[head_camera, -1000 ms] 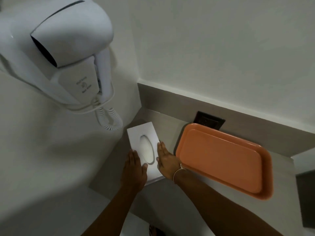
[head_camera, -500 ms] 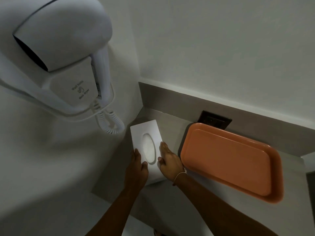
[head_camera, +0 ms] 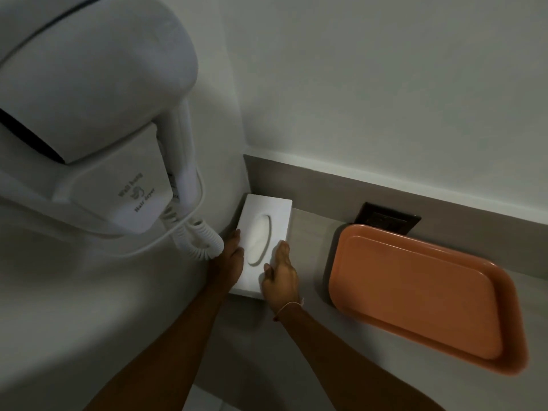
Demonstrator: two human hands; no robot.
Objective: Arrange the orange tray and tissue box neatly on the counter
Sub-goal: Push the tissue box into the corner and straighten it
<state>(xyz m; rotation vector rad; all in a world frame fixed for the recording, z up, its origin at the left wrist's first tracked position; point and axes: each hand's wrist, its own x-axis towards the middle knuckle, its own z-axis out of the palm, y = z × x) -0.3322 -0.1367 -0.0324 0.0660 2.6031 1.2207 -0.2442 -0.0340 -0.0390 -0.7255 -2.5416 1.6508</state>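
A white tissue box (head_camera: 268, 212) with an oval slot lies flat in the counter's back left corner, its far end against the backsplash. My left hand (head_camera: 229, 259) presses along its left side and my right hand (head_camera: 280, 277) grips its near right corner, fingers on the top face. An empty orange tray (head_camera: 415, 295) lies flat on the grey counter (head_camera: 308, 250) to the right, a gap apart from the box.
A white wall-hung hair dryer (head_camera: 89, 114) juts out at upper left, its coiled cord (head_camera: 198, 241) dangling just left of the box. A dark wall socket (head_camera: 388, 218) sits in the backsplash behind the tray. The counter's front edge runs near my forearms.
Both hands have pushed the tissue box away from me into the back left corner, and the gap to the tray has widened. The tray has stayed put.
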